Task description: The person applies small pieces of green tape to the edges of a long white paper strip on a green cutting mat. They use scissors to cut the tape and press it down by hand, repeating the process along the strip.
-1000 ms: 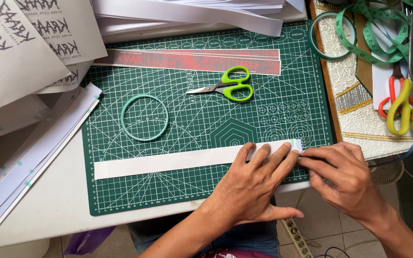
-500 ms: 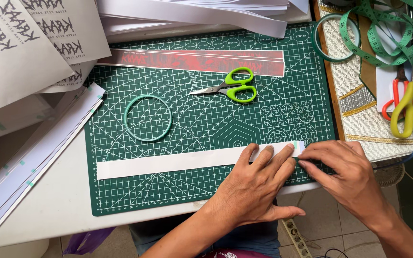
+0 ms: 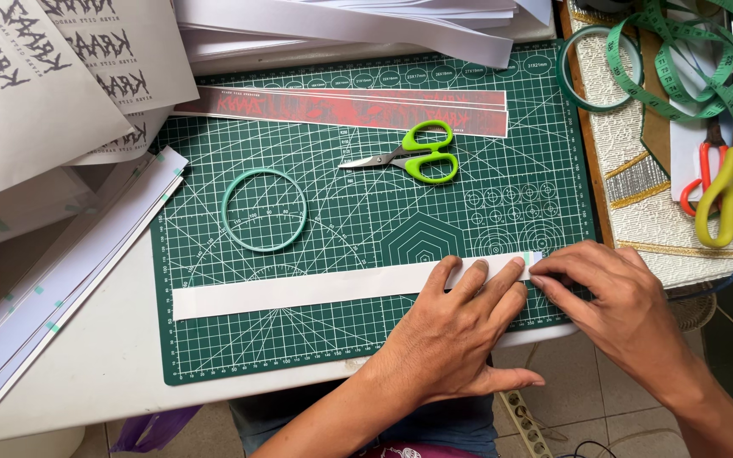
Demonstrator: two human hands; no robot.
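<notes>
Low in the frame, the left hand (image 3: 460, 335) presses flat on the white paper strip (image 3: 316, 288) lying across the cutting mat (image 3: 214, 356). The right hand (image 3: 612, 301) pinches its right end. If the flat hand slackens, the strip could skew.

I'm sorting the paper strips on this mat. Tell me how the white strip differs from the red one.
The white strip is plain; the red strip carries a red print. The white strip lies near the front edge of the mat, the red strip near the far edge. Both hands, left and right, press the white strip's right end; nothing touches the red strip. Both are long, narrow and flat.
</notes>
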